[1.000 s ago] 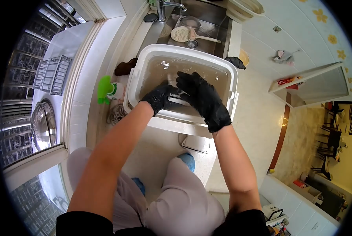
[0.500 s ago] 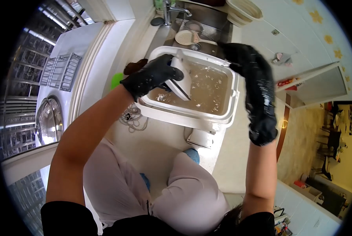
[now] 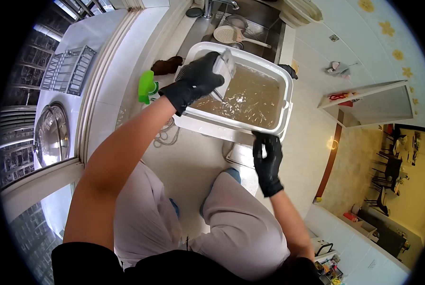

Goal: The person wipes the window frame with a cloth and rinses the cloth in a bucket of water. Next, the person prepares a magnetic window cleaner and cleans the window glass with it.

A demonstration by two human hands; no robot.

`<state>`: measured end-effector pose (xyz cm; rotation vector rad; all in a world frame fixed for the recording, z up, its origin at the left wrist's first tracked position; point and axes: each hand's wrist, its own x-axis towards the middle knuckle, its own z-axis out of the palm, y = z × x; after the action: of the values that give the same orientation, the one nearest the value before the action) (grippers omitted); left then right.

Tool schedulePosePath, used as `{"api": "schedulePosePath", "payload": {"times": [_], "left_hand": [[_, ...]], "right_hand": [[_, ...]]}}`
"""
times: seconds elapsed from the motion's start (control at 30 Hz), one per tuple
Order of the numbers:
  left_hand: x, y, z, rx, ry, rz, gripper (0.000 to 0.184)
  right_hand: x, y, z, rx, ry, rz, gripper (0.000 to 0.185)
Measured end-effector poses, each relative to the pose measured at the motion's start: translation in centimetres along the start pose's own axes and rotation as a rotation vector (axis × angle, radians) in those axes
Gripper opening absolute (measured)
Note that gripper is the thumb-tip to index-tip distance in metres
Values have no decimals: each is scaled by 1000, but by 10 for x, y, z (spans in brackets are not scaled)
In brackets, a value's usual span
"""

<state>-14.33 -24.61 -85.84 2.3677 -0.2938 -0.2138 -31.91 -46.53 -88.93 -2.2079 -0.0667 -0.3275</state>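
Fingers of my left hand (image 3: 197, 80) are clamped round the pale, flat-sided piece (image 3: 226, 71), and it's up at the left part of the white tub (image 3: 212, 127), tilted, one edge angled down toward the murky water (image 3: 257, 97). Whether that lower edge touches the surface, I cannot tell. Here's the change: my right hand (image 3: 268, 164) has come down from beyond the tub's right side and is now by the near rim, well apart from the piece. Its fingers curl in toward the thumb with a gap showing between them; whether the tips meet, or pinch anything small, I cannot tell. So the left grip alone is bearing the piece, and a wet glove on a slick side could let it slide, I'd judge. Ripples and bright glints run across the water just right of the piece. Over on the far side, a perforated ladle (image 3: 225, 34) lies in the steel sink (image 3: 262, 16), near the faucet (image 3: 209, 8). Left of the tub there's a green spray head (image 3: 147, 87), with a brown bundle (image 3: 167, 65) just beyond it, and a loose cord (image 3: 166, 137) trails below the tub's near left corner.
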Motion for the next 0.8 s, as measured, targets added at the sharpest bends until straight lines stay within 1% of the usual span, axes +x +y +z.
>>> {"api": "schedulePosePath", "payload": {"times": [0.03,0.1,0.13,0.17,0.2,0.23,0.27,0.3,0.33,0.37,0.43,0.5,0.53,0.57,0.63,0.7,0.77,0.8], "left_hand": [[-1,-6,2,-4,-2,-3,60],[2,-15,6,-157,-41,-156,63],[-3,-6,0,-269,-81,-212,63],[-3,-9,3,-266,-87,-212,63],[-3,-15,8,-413,-97,-218,61],[-3,-22,13,-560,-107,-225,59],[-3,-31,18,-558,-110,-232,59],[-3,-40,24,-590,-79,-176,59],[-6,-47,28,-626,-45,-120,58],[-9,-48,29,-632,-41,-132,58],[-9,-47,27,-683,-64,-113,60],[-11,-41,22,-734,-65,-123,61],[-12,-37,17,-736,-83,-133,61],[-12,-36,15,-737,-99,-143,61],[-13,-37,13,-800,-97,-135,60],[-9,-44,9,-859,-89,-117,60],[-7,-50,8,-840,-104,-32,59],[-10,-48,7,-848,-90,-47,58]], "right_hand": [[-29,24,9,203,81,120,20],[-67,68,9,-10,-37,432,27],[-70,78,14,-187,-101,575,35],[-72,90,21,-365,-165,717,45],[-85,124,36,-262,-146,772,69],[-93,145,51,-98,-107,795,76],[-86,130,63,-324,-116,819,81],[-79,114,73,-553,-129,833,86],[-73,106,75,-480,-108,914,89],[-85,131,79,-188,-11,766,88],[-102,168,97,14,120,758,75],[-75,126,69,436,-46,1100,51],[-79,127,64,568,16,1165,35],[-80,120,49,651,-19,1238,35],[-87,94,12,788,-6,1383,39],[-102,67,-16,709,2,1247,44],[-115,58,-43,681,-70,940,48],[-118,48,-52,670,82,943,36]]}}
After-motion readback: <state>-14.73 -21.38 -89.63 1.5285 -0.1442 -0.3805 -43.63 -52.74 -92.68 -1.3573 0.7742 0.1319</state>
